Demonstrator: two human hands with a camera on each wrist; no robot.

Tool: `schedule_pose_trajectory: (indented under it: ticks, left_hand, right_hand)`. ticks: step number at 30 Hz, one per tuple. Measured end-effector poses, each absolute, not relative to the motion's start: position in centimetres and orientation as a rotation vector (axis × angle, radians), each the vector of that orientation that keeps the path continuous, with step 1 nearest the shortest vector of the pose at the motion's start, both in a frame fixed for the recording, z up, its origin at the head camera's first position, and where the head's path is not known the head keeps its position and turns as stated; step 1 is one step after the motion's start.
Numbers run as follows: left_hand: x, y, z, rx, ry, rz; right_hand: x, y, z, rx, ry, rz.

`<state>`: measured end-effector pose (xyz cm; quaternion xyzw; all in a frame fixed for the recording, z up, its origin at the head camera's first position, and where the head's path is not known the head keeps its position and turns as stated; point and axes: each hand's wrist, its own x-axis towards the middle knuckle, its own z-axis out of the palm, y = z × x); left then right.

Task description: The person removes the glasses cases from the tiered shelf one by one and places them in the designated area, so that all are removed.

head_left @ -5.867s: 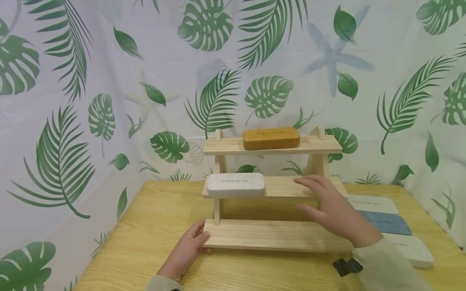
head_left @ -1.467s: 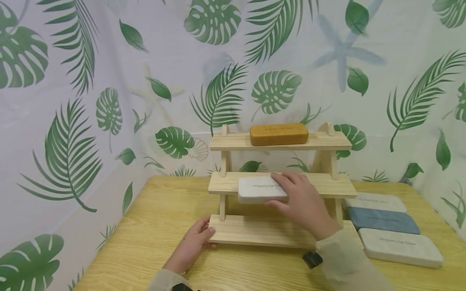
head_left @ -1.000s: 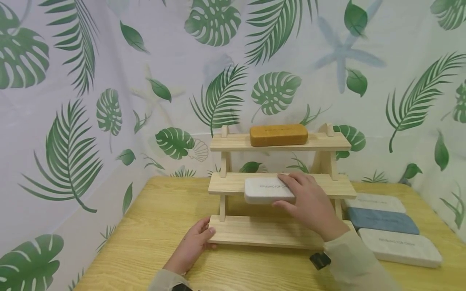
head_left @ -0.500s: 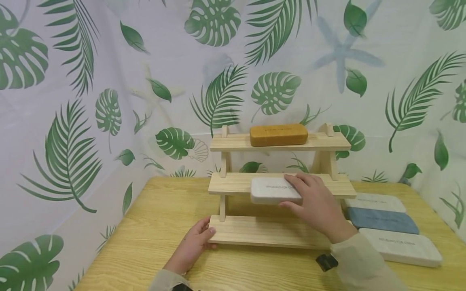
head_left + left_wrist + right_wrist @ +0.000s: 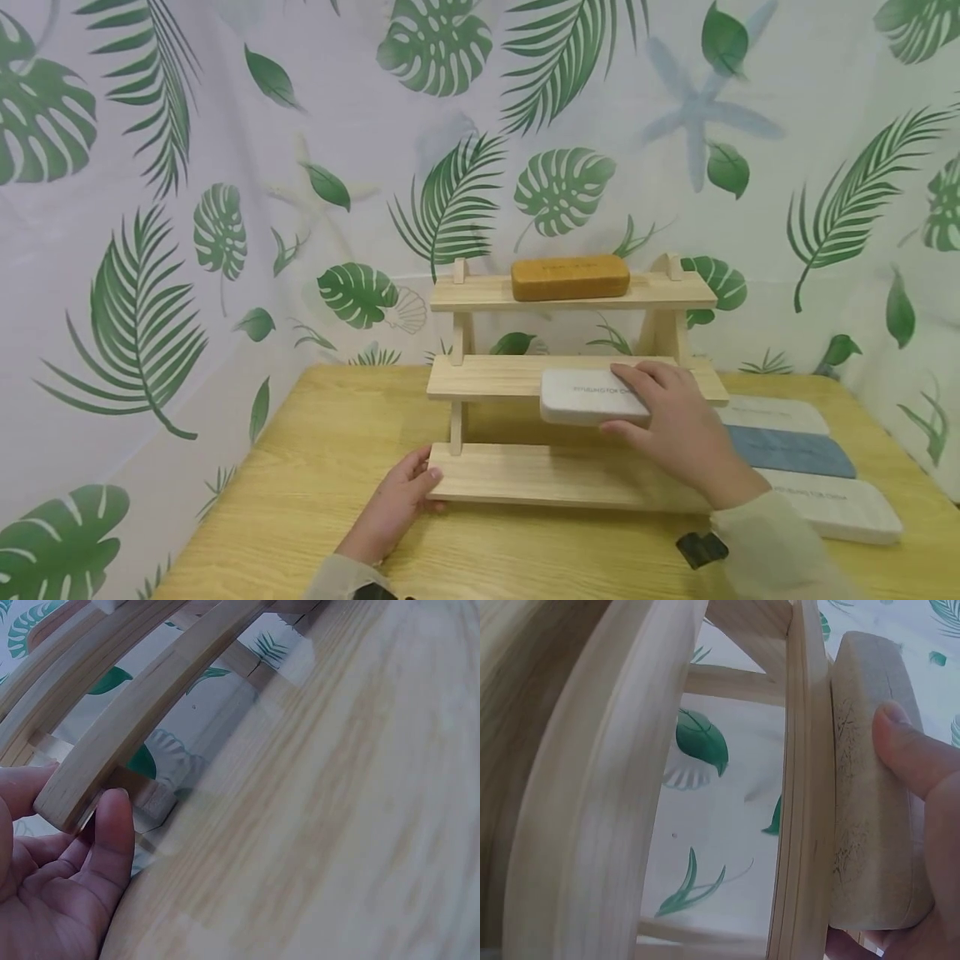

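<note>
My right hand (image 5: 678, 425) grips the right end of a white glasses case (image 5: 588, 396) with print on its lid, thumb along the front side. The case is at the middle shelf of a three-tier wooden stand (image 5: 555, 475), covering part of that shelf's front edge. In the right wrist view, the case (image 5: 870, 787) lies close against a shelf, the thumb (image 5: 907, 746) on its side. At the stand's lower left, my left hand (image 5: 397, 504) pinches the end of the bottom shelf. The left wrist view shows its fingers (image 5: 112, 840) around that board's end.
An orange-brown glasses case (image 5: 570, 279) sits on the top shelf. On the table to the right lie a white case (image 5: 776, 414), a blue case (image 5: 795, 450) and another white case (image 5: 847, 504). A leaf-patterned curtain (image 5: 300, 125) hangs behind.
Earlier the white case lay at the middle shelf's left end, out of my right hand. Now that hand holds it and has slid it rightward. My left hand stays on the bottom shelf.
</note>
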<state>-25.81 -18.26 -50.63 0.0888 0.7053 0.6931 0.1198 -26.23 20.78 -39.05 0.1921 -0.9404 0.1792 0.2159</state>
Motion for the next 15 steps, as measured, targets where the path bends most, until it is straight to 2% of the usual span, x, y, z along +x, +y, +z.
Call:
schedule_pose_trajectory:
  ticks: [15]
  left_hand:
    - [-25.7,-18.3,-50.3,0.249,2.038,2.023]
  right_hand:
    - [-24.4,24.9,-38.1,0.466,-2.713,0.496]
